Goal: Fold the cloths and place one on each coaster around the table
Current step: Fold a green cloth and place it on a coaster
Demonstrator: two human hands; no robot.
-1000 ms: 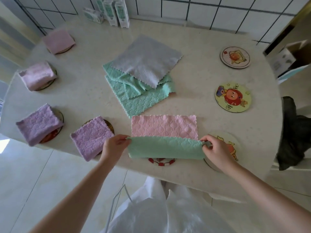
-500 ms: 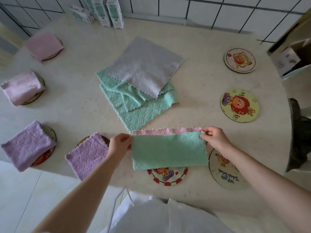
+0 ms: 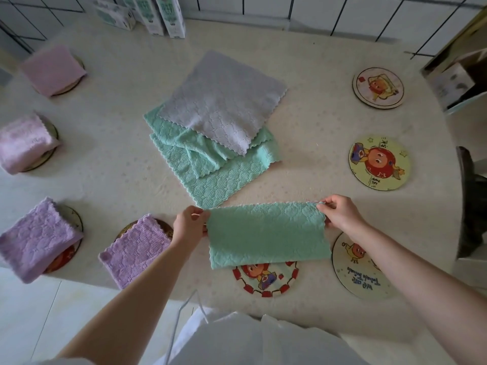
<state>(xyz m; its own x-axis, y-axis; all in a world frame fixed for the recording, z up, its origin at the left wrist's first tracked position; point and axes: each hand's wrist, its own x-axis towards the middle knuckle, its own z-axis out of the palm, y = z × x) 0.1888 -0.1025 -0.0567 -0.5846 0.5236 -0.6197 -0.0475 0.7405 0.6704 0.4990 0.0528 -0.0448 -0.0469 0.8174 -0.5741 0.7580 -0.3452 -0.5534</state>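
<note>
A cloth, green outside with a pink edge showing at the top [image 3: 267, 234], lies folded in half near the table's front edge. My left hand [image 3: 188, 223] pinches its upper left corner and my right hand [image 3: 340, 212] pinches its upper right corner. Its lower edge covers the top of a red-bordered coaster [image 3: 264, 281]. Bare coasters lie at the front right [image 3: 361, 270], the right [image 3: 379, 163] and the far right [image 3: 378, 88]. Folded purple cloths [image 3: 135, 250] [image 3: 37, 238] and pink cloths [image 3: 25, 143] [image 3: 54, 69] sit on coasters along the left.
A flat pile in the table's middle has a grey cloth [image 3: 224, 101] on top of green cloths [image 3: 218, 167]. Several cartons [image 3: 168, 15] stand at the back edge. A dark chair [image 3: 471, 204] is at the right. The table's front edge [image 3: 158, 296] runs below the cloth.
Both hands carried the near green edge up and away over the pink side. The pink face is now covered, with the top edges together.
</note>
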